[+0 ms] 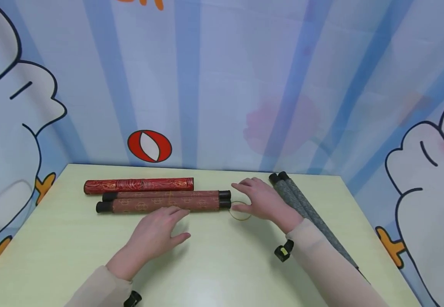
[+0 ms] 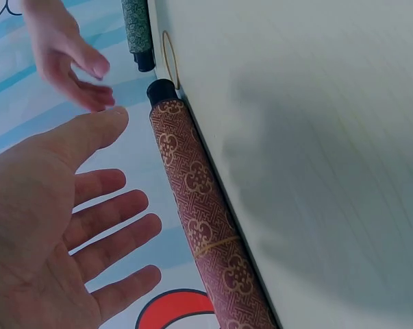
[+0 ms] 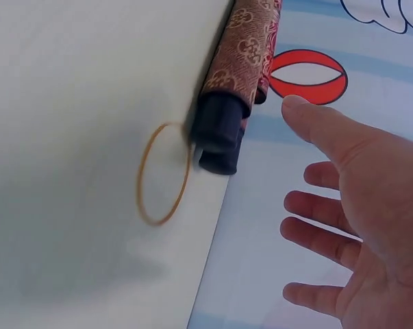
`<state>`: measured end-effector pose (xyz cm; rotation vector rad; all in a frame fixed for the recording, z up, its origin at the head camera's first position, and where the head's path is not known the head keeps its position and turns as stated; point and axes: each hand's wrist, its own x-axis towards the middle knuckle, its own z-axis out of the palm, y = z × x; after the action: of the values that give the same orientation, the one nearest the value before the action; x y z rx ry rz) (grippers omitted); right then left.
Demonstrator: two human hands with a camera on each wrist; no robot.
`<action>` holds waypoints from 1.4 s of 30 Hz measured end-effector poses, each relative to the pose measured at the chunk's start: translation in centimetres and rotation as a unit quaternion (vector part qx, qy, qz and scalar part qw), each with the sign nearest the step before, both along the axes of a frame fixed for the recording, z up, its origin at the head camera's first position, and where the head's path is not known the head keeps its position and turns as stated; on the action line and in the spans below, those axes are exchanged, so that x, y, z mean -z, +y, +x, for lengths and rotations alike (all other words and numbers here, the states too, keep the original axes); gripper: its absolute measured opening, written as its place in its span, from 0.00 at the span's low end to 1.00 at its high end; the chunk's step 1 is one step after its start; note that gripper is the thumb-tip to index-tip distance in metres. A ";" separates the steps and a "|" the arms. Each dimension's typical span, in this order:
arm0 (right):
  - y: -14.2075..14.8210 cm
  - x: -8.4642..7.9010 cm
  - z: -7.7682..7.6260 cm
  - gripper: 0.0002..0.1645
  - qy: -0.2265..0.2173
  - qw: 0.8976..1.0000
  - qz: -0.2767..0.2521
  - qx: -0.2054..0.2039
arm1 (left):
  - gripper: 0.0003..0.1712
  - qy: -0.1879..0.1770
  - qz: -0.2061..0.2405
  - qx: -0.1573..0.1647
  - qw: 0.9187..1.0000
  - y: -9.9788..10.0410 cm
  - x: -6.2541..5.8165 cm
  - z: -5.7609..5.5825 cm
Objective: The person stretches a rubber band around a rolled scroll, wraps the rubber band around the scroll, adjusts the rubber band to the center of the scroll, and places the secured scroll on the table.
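A brownish-red patterned scroll [image 1: 137, 205] with black end knobs lies rolled on the table as two rolls side by side. In the left wrist view a thin yellowish band [image 2: 218, 245] circles it. My left hand [image 1: 154, 234] hovers at its near side, fingers extended and thumb apart, holding nothing. Beyond the scroll's right end is my right hand [image 1: 262, 198], also with spread fingers and nothing in them. A loose rubber band [image 3: 140, 179] lies on the table near the black knobs [image 3: 218, 122], close to the right thumb.
Behind the brownish-red scroll lies a shiny red patterned roll [image 1: 141, 185]. On the right, a grey-green scroll [image 1: 314, 221] with black knobs lies slanting, partly behind the right forearm. A blue striped cloth [image 1: 222, 85] with cartoon figures hangs behind the pale table [image 1: 214, 264].
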<state>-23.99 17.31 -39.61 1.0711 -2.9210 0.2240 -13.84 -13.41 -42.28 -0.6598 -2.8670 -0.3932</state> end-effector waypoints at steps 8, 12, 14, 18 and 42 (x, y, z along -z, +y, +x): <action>2.2 0.7 1.1 0.34 0.036 0.999 -0.023 -0.011 | 0.32 -0.007 0.007 -0.001 1.000 -0.1 -0.2 -0.2; 2.6 1.1 1.3 0.31 0.050 0.998 -0.026 -0.016 | 0.32 -0.004 0.013 -0.003 1.000 -0.1 -0.1 -0.2; 2.7 1.5 1.5 0.30 0.053 0.998 -0.025 -0.017 | 0.32 -0.004 0.015 -0.003 1.000 0.0 -0.1 -0.3; 2.9 2.5 1.9 0.27 0.066 0.997 -0.019 -0.024 | 0.32 -0.001 0.019 0.002 1.000 0.2 0.2 -0.4; 2.2 6.8 0.9 0.08 0.185 0.974 0.026 -0.127 | 0.29 0.002 0.050 0.025 0.998 2.6 0.5 -0.7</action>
<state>-23.05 19.47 -46.38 1.3307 -2.4723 -0.0468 -14.55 -10.81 -42.77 -0.7129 -2.8090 -0.5386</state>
